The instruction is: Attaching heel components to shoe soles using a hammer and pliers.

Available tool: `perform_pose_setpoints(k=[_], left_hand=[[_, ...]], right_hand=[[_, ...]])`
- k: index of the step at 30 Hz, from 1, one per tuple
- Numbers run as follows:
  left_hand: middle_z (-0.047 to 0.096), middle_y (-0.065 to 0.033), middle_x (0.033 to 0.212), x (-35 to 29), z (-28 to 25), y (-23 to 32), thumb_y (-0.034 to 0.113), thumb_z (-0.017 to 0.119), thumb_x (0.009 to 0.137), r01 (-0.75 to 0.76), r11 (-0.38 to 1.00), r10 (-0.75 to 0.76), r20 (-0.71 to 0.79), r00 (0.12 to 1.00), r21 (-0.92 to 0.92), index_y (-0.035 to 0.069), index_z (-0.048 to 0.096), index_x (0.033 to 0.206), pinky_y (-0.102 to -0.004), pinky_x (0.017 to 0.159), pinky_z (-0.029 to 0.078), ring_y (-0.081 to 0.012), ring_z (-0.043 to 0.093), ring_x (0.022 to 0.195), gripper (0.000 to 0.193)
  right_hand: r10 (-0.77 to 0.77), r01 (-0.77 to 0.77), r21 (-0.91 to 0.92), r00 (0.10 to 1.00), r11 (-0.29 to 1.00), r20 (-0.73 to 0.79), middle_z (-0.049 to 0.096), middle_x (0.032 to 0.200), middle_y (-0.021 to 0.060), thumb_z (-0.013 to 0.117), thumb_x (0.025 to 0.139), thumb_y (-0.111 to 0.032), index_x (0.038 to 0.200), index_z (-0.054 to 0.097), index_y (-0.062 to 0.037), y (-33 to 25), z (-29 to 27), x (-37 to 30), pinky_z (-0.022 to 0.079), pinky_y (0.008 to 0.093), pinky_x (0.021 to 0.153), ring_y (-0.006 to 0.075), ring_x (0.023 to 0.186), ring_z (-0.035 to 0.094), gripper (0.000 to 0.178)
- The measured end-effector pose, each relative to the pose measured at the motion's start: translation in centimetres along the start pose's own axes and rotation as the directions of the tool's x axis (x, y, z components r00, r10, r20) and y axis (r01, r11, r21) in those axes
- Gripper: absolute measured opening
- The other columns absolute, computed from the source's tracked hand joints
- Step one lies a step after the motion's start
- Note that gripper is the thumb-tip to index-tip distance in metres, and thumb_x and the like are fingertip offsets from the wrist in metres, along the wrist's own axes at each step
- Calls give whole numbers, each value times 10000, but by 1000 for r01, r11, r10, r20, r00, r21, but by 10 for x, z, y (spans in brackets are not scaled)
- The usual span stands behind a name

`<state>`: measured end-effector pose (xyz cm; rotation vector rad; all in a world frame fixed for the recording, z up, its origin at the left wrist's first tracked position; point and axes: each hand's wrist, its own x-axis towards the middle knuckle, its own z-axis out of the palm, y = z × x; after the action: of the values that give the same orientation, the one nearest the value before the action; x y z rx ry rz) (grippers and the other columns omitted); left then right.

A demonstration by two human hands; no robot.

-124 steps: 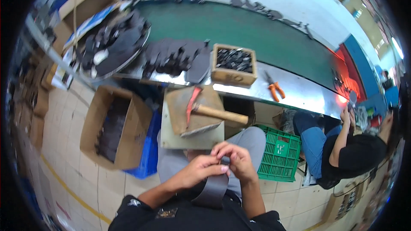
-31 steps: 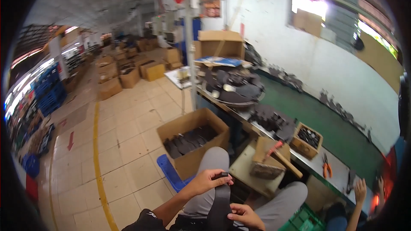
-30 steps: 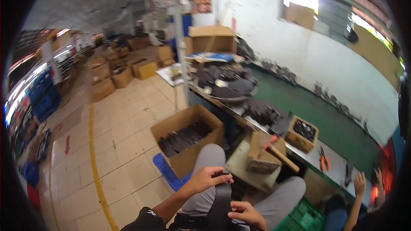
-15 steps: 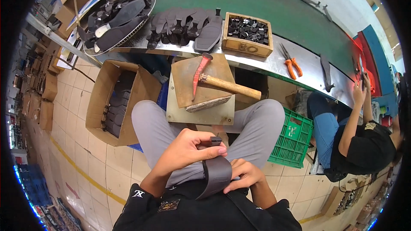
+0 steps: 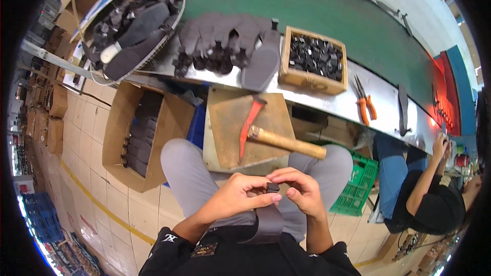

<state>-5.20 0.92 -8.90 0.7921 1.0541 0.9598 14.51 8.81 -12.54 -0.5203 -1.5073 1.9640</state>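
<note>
My left hand (image 5: pixel 236 194) is closed around the heel of a dark grey shoe sole (image 5: pixel 269 223), above my lap. The small black heel end (image 5: pixel 272 187) points up between thumb and fingers, and the curved sole hangs down toward my shirt. Beside it is my right hand (image 5: pixel 306 191), its fingers stretched over the heel end and its thumb apart. Whether those fingertips touch the heel, I cannot tell. Just beyond my hands, a hammer (image 5: pixel 286 142) with a red head and wooden handle lies on a brown board (image 5: pixel 225 117) on a pale stand.
On the metal-edged bench sit a wooden box (image 5: pixel 312 83) of small black pieces, orange-handled pliers (image 5: pixel 366 110) and several heeled soles (image 5: pixel 261 64). A cardboard box (image 5: pixel 115 145) of soles stands at left, a green crate (image 5: pixel 358 181) at right. Another person (image 5: pixel 434 199) works at far right.
My right hand has left the sole's side and come up to the heel end. My left hand has shifted slightly right and down with the sole. The view has tilted, putting the bench lower.
</note>
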Motion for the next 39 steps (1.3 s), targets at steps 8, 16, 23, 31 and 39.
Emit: perform_pose_setpoints(k=[8, 16, 23, 31, 39], left_hand=[[629, -32, 816, 20, -88, 112, 242, 582, 953, -446, 737, 675, -561, 478, 507, 60, 587, 840, -265, 712, 456, -92, 558, 734, 214], [643, -190, 1076, 122, -224, 134, 277, 671, 929, 30, 330, 943, -331, 24, 943, -47, 625, 1038, -386, 892, 474, -315, 615, 997, 345], [662, -212, 1144, 155, -233, 81, 294, 717, 883, 159, 463, 699, -469, 540, 872, -44, 609, 1190, -395, 935, 478, -317, 633, 1086, 469], [634, -194, 1173, 103, -155, 100, 184, 665, 891, -41, 244, 852, -194, 487, 969, -22, 631, 1111, -434, 964, 453, -366, 595, 1115, 303], [551, -217, 1286, 71, -38, 58, 155, 734, 796, -337, 48, 806, 163, 569, 940, -21, 569, 1206, -468, 1063, 398, -394, 503, 1243, 476]], right_hand=[[-101, 142, 91, 930, 986, -354, 687, 938, 185, 551, 1007, -233, 1045, 612, 47, -15, -26, -12, 547, 375, 788, 241, 867, 668, 290], [-125, 218, 118, 840, 969, -527, 673, 891, 165, 517, 1011, -175, 1037, 605, 38, -12, -38, -47, 540, 360, 747, 232, 806, 653, 232], [-263, 17, -330, 644, 944, -719, 672, 833, 102, 515, 1023, -161, 1032, 627, 44, -21, -92, -72, 522, 279, 671, 148, 704, 630, 234], [-732, -628, -759, 434, 173, -526, 472, 1362, 296, 535, 978, -268, 1357, 466, 34, -64, -401, -78, 427, 472, 1010, 477, 1198, 495, 489], [-648, 200, -618, 282, 761, -707, 642, 886, 26, 603, 985, -178, 1113, 661, -9, -80, -270, 34, 453, 219, 594, 66, 651, 549, 220]])
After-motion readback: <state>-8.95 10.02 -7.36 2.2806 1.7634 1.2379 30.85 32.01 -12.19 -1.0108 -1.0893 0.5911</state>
